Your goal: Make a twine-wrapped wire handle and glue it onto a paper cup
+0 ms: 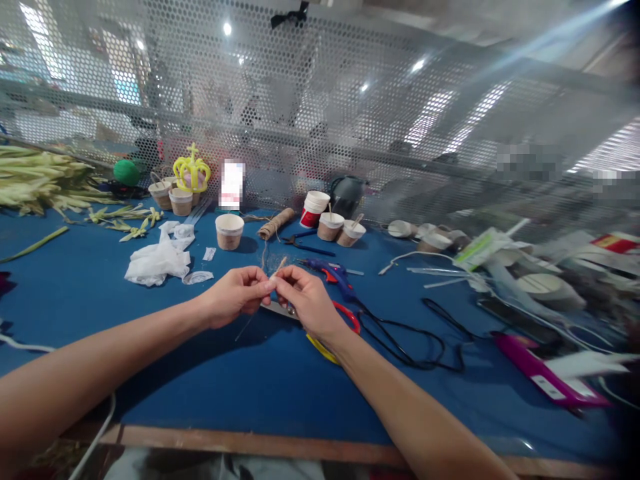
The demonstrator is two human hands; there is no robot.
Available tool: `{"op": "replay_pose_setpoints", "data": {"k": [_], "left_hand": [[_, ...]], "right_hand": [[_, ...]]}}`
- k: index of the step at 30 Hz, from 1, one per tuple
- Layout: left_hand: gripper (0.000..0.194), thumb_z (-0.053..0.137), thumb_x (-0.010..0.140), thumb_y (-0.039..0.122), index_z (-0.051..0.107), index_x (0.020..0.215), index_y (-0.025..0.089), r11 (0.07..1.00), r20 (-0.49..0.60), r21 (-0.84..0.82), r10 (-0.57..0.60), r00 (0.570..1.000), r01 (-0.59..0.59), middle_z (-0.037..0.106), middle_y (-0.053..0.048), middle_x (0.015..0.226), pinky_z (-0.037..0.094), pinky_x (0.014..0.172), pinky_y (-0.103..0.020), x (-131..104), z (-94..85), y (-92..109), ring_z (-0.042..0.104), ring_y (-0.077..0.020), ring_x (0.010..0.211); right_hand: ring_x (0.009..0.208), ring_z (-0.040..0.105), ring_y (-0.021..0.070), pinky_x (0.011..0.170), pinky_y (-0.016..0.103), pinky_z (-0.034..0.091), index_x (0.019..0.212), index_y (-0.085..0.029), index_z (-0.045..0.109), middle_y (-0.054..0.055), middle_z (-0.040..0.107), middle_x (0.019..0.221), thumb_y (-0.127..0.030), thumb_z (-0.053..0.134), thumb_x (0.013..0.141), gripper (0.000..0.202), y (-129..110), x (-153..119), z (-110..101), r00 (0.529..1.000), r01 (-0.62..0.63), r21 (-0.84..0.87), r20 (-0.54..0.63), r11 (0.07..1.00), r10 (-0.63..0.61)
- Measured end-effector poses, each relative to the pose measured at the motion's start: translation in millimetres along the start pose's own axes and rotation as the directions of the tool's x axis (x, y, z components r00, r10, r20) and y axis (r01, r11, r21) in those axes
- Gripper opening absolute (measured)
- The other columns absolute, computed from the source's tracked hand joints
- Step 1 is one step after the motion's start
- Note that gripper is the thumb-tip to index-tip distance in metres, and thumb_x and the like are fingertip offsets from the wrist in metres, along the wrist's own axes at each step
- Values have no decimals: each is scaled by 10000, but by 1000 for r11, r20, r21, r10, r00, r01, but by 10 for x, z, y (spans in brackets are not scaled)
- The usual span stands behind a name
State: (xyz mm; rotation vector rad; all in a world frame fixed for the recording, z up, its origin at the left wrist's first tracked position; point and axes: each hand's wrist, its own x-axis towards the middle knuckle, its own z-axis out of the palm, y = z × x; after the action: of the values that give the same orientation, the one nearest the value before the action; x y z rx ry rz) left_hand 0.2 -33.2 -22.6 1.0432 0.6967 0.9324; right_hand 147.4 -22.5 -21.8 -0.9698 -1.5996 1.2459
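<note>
A piece of twine point(281, 265) is at the centre of the frame, pinched between the fingers of both bare hands, its frayed tip standing up above them. The left hand point(245, 293) has thumb and forefinger closed on it, and the right hand point(310, 300) grips it the same way, the two sets of fingertips meeting. Under and beside the right hand lie scissors with a red and yellow handle point(347, 313), partly hidden by the wrist. Just above that hand is a blue glue gun point(341, 279), its black cord looping toward the lower right. Beyond the hands, a twine roll point(277, 224) lies on its side near dark-handled pliers point(313, 250); to its left stands a twine-wrapped paper cup point(230, 235), to its right a red and white tub point(315, 209) and two more wrapped cups. Crumpled white plastic point(157, 260) sits left of centre, below a yellow crown-shaped piece point(191, 170). Pale stalks point(45, 177) fill the upper left, near a green ball point(127, 172). A magenta tool point(547, 373) rests at lower right, below a blurred clutter of cups and packaging. All this lies on a blue-topped desk point(250, 400), backed by a perforated metal panel point(300, 87).
</note>
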Motion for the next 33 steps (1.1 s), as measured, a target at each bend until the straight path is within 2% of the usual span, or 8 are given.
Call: {"op": "replay_pose_setpoints", "data": {"k": [5,12,16,21,24,27,33], "left_hand": [[345,678,629,386,438,641,139,1000,3,8,0,1000,0,521,44,479,110,367,-175,-7,1,14,254,9,322],[338,674,628,382,432,644,146,998,13,69,-3,1000,3,523,46,483,112,379,-181,4,-5,6,283,-1,341],[339,673,620,390,436,654,149,994,31,106,-23,999,20,526,40,494,113,387,-189,-7,-7,-6,290,-12,359],[273,595,702,373,453,676,142,990,129,134,-63,990,46,551,15,613,122,410,-202,-17,-46,43,238,-7,382],[232,554,730,340,471,651,137,954,80,298,1,997,-24,455,49,570,138,419,-211,-20,-57,84,234,-24,413],[191,520,749,300,488,651,138,869,23,489,78,997,-79,355,68,529,160,434,-215,-26,-46,116,245,-48,456],[177,475,760,286,473,658,141,836,20,540,104,994,-98,360,61,561,189,454,-215,-40,-20,142,252,-62,491]], "right_hand": [[486,448,65,473,207,357,647,-144,549,-25,507,550,-372,535,752,251,11,29,-6,1000,3,105,27,995,-6],[486,474,65,474,209,377,783,-168,529,-38,524,600,-378,559,742,216,-10,14,-1,1000,-12,109,19,994,10],[504,477,67,496,212,384,707,-156,535,-30,519,592,-379,551,750,228,-13,24,-35,999,-3,67,47,998,0],[498,468,69,491,212,377,668,-161,522,-37,502,565,-409,545,744,260,-21,28,-67,998,-7,55,56,998,3],[485,459,62,469,203,360,661,-162,513,-43,490,560,-420,548,738,271,-15,29,-69,997,-32,79,72,996,27],[479,454,55,460,195,347,662,-162,514,-44,487,565,-420,542,744,272,-8,31,-66,995,-38,87,94,995,30],[479,450,57,464,200,351,668,-162,516,-47,481,563,-433,552,729,280,-14,29,-60,995,-55,108,92,993,45]]}}
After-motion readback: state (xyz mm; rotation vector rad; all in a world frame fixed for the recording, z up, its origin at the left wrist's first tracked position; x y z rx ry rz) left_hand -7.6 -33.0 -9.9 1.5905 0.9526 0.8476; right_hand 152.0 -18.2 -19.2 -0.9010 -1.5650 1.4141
